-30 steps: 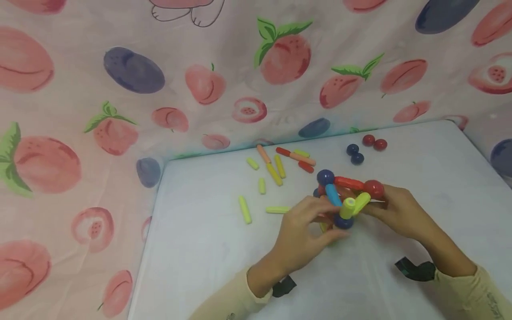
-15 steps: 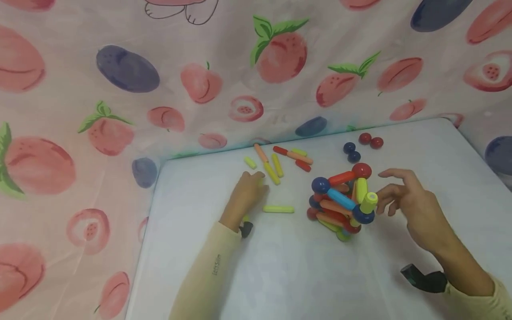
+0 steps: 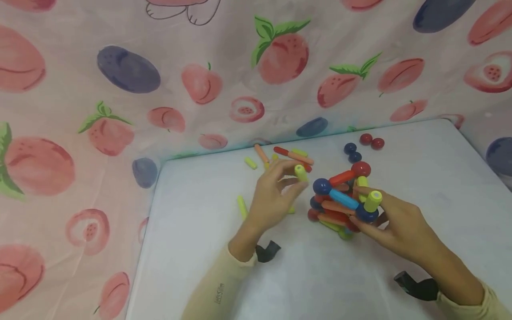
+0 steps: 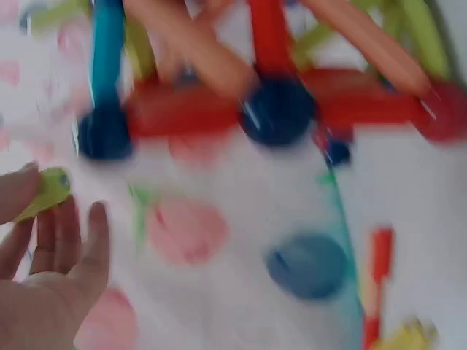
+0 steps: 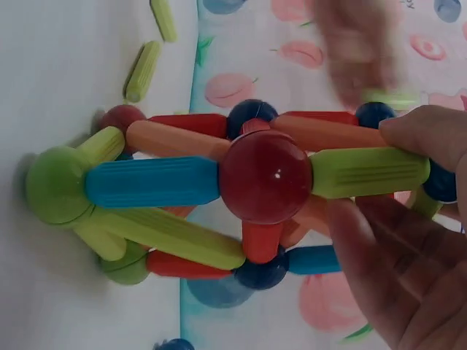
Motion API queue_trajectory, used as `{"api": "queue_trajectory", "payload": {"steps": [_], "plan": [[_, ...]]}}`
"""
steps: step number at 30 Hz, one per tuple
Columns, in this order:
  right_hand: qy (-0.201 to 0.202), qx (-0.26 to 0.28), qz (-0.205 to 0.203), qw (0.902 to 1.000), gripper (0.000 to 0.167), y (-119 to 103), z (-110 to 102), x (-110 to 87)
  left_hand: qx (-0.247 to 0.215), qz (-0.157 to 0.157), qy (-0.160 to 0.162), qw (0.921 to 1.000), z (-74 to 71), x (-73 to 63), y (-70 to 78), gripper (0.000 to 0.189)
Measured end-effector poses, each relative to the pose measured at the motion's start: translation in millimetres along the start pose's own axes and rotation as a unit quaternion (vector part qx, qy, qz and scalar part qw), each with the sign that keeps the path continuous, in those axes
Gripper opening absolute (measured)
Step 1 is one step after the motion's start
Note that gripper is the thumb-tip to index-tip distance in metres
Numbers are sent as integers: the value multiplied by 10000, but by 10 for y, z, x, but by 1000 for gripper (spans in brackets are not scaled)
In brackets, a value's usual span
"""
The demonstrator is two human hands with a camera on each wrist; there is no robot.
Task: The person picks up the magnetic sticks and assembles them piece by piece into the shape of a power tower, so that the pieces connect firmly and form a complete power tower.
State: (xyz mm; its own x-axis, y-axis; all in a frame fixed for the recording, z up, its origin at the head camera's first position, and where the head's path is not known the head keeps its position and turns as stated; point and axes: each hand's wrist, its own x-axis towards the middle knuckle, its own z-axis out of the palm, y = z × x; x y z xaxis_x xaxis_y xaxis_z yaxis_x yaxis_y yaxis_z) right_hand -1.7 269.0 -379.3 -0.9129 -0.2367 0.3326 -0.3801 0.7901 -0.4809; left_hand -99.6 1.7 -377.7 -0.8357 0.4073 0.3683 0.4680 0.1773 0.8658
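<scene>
We see a pale table (image 3: 208, 249) set against a fruit-printed cloth (image 3: 120, 111) that hangs behind it and to the sides. Directly on the table stands a structure of rods and balls (image 3: 342, 202), near the middle. Behind it, toward the far edge, lie loose rods (image 3: 292, 155) in orange, red and yellow-green, some touching. A short yellow-green rod (image 3: 250, 163) lies apart to their left, and another yellow-green rod (image 3: 242, 207) lies nearer us. Two dark blue balls (image 3: 352, 152) touch each other, with two red balls (image 3: 372, 141) just beside them.

Left hand (image 3: 276, 195) pinching a yellow-green stick (image 3: 301, 172); right hand (image 3: 394, 224) gripping the rod-and-ball structure (image 3: 342, 200).
</scene>
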Motion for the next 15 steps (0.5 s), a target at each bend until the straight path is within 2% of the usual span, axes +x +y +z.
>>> {"api": "queue_trajectory", "payload": {"steps": [1, 3, 6, 10, 15], "plan": [[21, 57, -55, 10000, 82, 24, -4, -3, -166, 385, -86, 9991, 68, 14, 93, 38], [41, 139, -188, 9997, 84, 66, -11, -7, -42, 897, -242, 9957, 180, 38, 216, 36], [-56, 252, -289, 9992, 86, 145, -34, -2, 408, 1059, -462, 9925, 258, 24, 299, 35], [-261, 513, -82, 9983, 89, 281, -111, 29, 644, 1304, -642, 9873, 320, -55, 351, 35], [-131, 985, 142, 9950, 90, 496, -141, 144, 1341, 1703, -712, 9736, 434, -150, 471, 39]]}}
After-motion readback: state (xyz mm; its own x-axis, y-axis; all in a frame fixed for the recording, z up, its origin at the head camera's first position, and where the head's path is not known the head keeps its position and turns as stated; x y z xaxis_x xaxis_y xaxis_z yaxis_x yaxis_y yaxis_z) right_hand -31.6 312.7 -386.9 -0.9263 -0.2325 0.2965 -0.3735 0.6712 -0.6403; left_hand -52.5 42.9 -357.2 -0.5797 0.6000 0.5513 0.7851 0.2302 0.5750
